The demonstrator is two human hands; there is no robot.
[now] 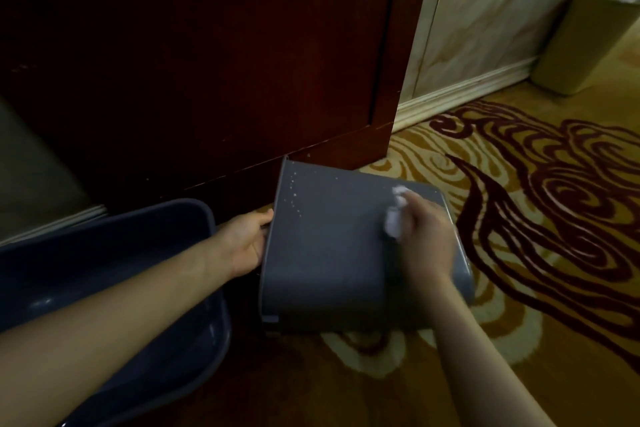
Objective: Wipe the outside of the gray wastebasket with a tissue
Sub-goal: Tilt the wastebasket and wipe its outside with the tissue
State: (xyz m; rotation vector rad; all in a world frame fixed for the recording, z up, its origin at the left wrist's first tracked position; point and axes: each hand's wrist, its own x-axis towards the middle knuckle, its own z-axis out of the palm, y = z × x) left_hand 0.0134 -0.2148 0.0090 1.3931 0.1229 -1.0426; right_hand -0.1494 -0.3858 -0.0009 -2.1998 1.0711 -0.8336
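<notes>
Bare forearms reach from the bottom edge to a gray wastebasket (pixel 332 246) lying on its side on the patterned carpet (pixel 519 253).
Left hand (pixel 247 241), fingers curled over its rim, steadies it; right hand (pixel 424 236), fingers closed around a white tissue (pixel 394 218), presses it onto the upturned wall. Blue basin (pixel 194 218) sits just left; open carpet lies right.

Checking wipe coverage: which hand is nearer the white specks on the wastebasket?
Left. The left hand grips the rim beside the specks; the right hand wipes farther along.
</notes>
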